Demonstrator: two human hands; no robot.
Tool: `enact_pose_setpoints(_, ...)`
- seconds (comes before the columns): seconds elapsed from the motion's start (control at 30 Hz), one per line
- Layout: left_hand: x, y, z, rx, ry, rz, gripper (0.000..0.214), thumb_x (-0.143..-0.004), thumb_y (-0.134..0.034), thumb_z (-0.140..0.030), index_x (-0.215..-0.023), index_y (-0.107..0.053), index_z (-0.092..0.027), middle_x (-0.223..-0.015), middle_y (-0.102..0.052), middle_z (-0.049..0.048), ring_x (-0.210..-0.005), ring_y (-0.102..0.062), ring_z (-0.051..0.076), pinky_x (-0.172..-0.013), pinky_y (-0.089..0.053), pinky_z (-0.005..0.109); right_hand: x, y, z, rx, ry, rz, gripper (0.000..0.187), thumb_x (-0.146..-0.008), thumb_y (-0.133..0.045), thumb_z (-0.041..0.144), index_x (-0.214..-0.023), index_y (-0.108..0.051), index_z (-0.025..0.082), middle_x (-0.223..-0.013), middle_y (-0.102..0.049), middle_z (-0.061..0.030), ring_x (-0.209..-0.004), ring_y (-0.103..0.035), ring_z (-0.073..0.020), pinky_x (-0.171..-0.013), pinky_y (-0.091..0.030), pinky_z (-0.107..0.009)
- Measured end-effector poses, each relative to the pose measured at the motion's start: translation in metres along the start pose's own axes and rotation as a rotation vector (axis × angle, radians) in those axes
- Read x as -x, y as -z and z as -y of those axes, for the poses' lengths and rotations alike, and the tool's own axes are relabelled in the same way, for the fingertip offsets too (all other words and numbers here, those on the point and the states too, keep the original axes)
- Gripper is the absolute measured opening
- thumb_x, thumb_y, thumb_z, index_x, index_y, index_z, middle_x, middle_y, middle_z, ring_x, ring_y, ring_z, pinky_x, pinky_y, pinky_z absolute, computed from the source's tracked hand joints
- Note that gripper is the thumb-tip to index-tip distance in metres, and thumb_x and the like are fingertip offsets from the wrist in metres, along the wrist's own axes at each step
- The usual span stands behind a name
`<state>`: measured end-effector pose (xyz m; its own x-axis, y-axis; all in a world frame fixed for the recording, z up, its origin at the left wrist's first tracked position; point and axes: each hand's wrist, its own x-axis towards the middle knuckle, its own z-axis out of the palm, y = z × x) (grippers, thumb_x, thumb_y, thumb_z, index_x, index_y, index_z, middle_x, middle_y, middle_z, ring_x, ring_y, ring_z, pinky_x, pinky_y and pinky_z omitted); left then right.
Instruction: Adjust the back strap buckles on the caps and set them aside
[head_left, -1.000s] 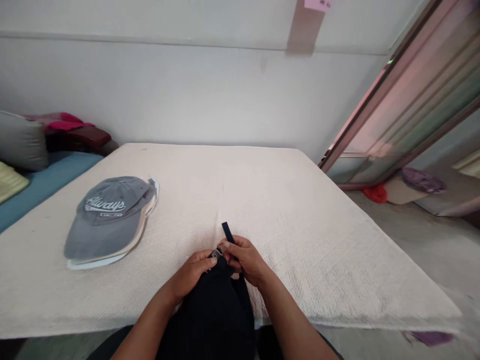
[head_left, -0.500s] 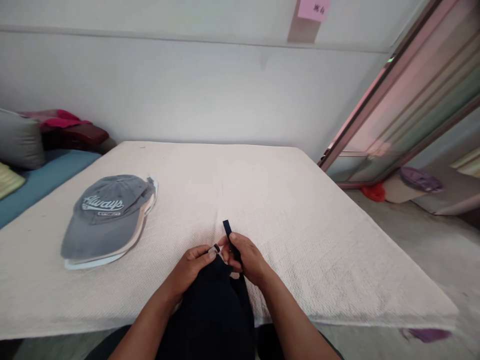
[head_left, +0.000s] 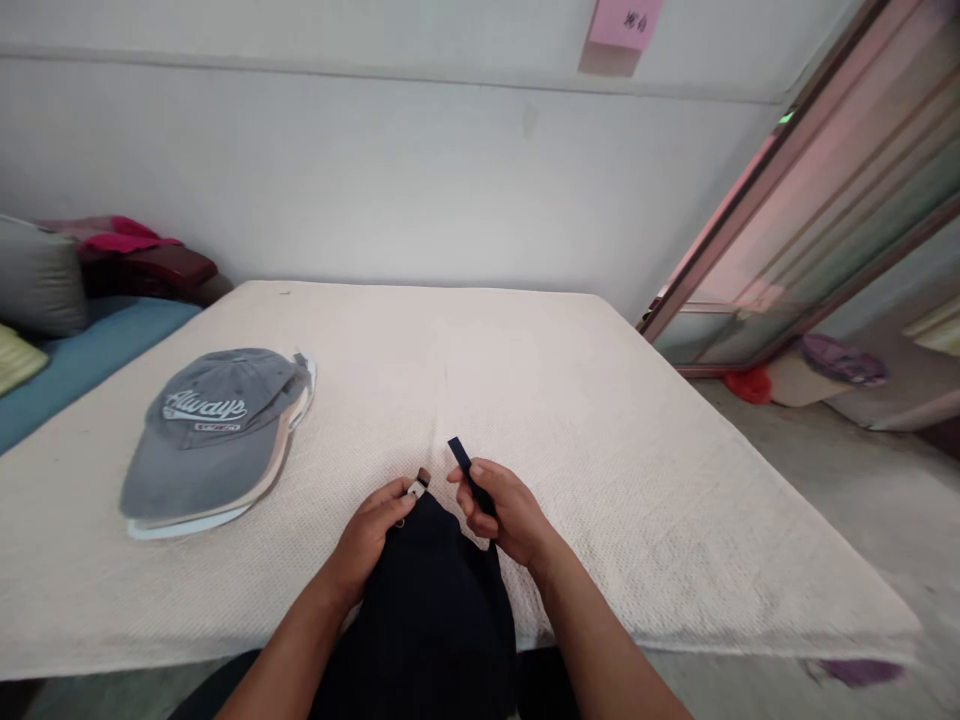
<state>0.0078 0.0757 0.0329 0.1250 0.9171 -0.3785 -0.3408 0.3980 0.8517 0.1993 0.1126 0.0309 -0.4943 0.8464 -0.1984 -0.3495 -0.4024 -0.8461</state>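
Left hand point(head_left: 379, 525): thumb and fingers pinched together, no gap showing, on the buckle point(head_left: 418, 487), a small metal piece at the top edge of the dark cloth point(head_left: 427, 610). Right hand point(head_left: 506, 505): thumb and curled fingers closed on the strap point(head_left: 460, 453), a flat dark band, its squared end projecting beyond the thumb, slanting away and to the left. Strap end and buckle: near each other, apart, strap to the right. Dark cloth: below the grip, running toward the person between the forearms; lower part too dark to make out. Grey cap point(head_left: 214, 420): left of the grip and slightly beyond it, well apart, brim toward the person, white lettering "Always" on the front; pale brims point(head_left: 187, 527) showing beneath. White cover point(head_left: 562, 380): textured, under the grip and spread to all sides. Wall point(head_left: 375, 180): beyond the grip, with a pink note point(head_left: 626, 22), marked in dark characters, high and to the right. Far left of the grip: grey cushion point(head_left: 41, 280), yellow cushion point(head_left: 16, 362), blue pad point(head_left: 135, 325), pink cloth point(head_left: 127, 240). Far right of the grip: red bag point(head_left: 750, 385), on the floor beside the door.
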Motion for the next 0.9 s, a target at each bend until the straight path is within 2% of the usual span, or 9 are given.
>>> enact_pose_setpoints(0.17,-0.0027,-0.0023,0.002,0.003,0.021,0.1,0.02,-0.072,-0.072,-0.031,-0.086,-0.068,-0.017,-0.069,-0.066,0.0009,-0.06,-0.058,0.014,-0.06,-0.042,0.023,-0.002,-0.0038,-0.0023,-0.002,0.002,0.014,0.027,-0.086,-0.053,0.04,-0.095,-0.057,0.015,-0.059,-0.05,0.0047,-0.037,-0.028,-0.003,-0.038,-0.017,-0.02)
enact_pose_setpoints(0.33,-0.0059,-0.0022,0.0046,-0.041,0.036,0.106,0.016,-0.071,-0.072,-0.029,-0.08,-0.069,-0.017,-0.074,-0.07,0.0036,-0.067,-0.062,0.016,-0.067,-0.044,0.025,0.0004,-0.0071,-0.0023,0.094,-0.007,0.126,0.029,-0.085,-0.055,0.042,-0.09,-0.062,0.015,-0.061,-0.052,0.0037,-0.039,-0.029,-0.0031,-0.038,-0.018,-0.02)
enact_pose_setpoints(0.47,-0.0068,-0.001,0.0059,-0.013,0.02,0.139,0.018,-0.074,-0.069,-0.028,-0.088,-0.07,-0.017,-0.079,-0.072,0.0053,-0.068,-0.063,0.017,-0.069,-0.045,0.026,0.0022,-0.0059,0.0008,0.134,0.003,0.129,0.037,-0.089,-0.048,0.046,-0.087,-0.064,0.013,-0.06,-0.051,0.0027,-0.041,-0.031,-0.0041,-0.04,-0.021,-0.021)
enact_pose_setpoints(0.57,-0.0059,0.0003,0.006,0.006,0.008,0.161,0.021,-0.075,-0.067,-0.025,-0.095,-0.071,-0.018,-0.083,-0.073,0.0057,-0.071,-0.064,0.017,-0.072,-0.045,0.026,0.0015,-0.0028,0.0019,0.136,0.002,0.069,0.032,-0.085,-0.055,0.043,-0.078,-0.063,0.012,-0.057,-0.051,0.002,-0.044,-0.036,-0.0048,-0.043,-0.022,-0.021)
enact_pose_setpoints(0.67,-0.005,0.0023,0.0059,0.001,0.002,0.141,0.023,-0.075,-0.066,-0.023,-0.097,-0.071,-0.019,-0.087,-0.073,0.0057,-0.075,-0.064,0.018,-0.074,-0.045,0.026,0.0009,-0.0004,0.0021,0.122,-0.018,0.03,0.025,-0.081,-0.061,0.037,-0.073,-0.061,0.014,-0.055,-0.05,0.0028,-0.043,-0.036,-0.0049,-0.043,-0.021,-0.021)
enact_pose_setpoints(0.9,-0.0039,0.0046,0.0059,-0.039,0.016,0.071,0.025,-0.071,-0.068,-0.025,-0.094,-0.072,-0.017,-0.082,-0.073,0.0051,-0.073,-0.063,0.018,-0.071,-0.045,0.026,0.0031,-0.0003,0.0023,0.126,-0.05,0.058,0.017,-0.079,-0.059,0.027,-0.068,-0.056,0.015,-0.054,-0.05,0.0041,-0.042,-0.034,-0.0042,-0.043,-0.02,-0.021)
